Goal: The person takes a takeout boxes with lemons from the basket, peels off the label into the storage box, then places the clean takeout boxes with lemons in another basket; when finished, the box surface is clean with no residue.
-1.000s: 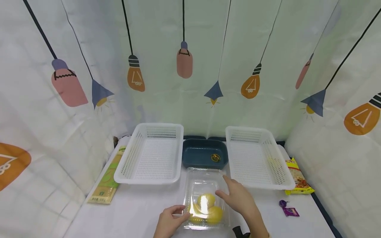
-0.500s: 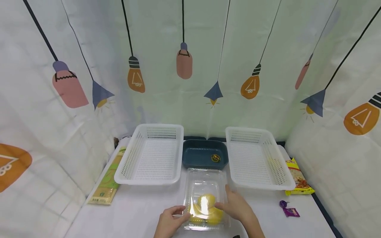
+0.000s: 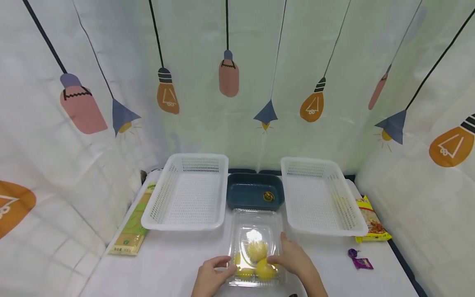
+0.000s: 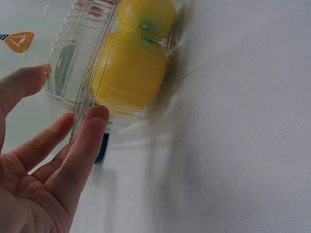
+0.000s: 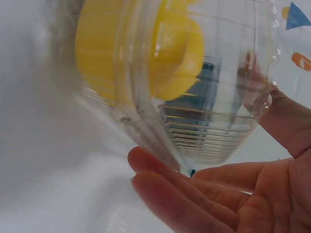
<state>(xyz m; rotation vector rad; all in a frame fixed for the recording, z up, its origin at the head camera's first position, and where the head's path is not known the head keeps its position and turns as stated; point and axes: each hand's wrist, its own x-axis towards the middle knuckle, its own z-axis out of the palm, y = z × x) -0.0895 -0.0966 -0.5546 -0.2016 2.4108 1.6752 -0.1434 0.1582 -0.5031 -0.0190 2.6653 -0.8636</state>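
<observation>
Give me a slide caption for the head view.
Left hand and right hand grip opposite sides of a clear container holding yellow items.

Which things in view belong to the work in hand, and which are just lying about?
Apparently in use: clear plastic box; rounded yellow objects inside.

Apparently idle: white perforated plastic baskets; dark blue rectangular dish, small gold item inside; flat green packet; yellow packet; small purple items.

Left hand (image 3: 213, 273) and right hand (image 3: 297, 259): bare. Fingers (image 4: 83, 153): slender, with rounded tips. Right hand, wrist view: a thin fingernail edge (image 5: 131, 180) is visible. Right forearm (image 3: 314, 284): bare to the lower frame edge. Adjacent dark fragment (image 3: 293, 295): too small to identify.
</observation>
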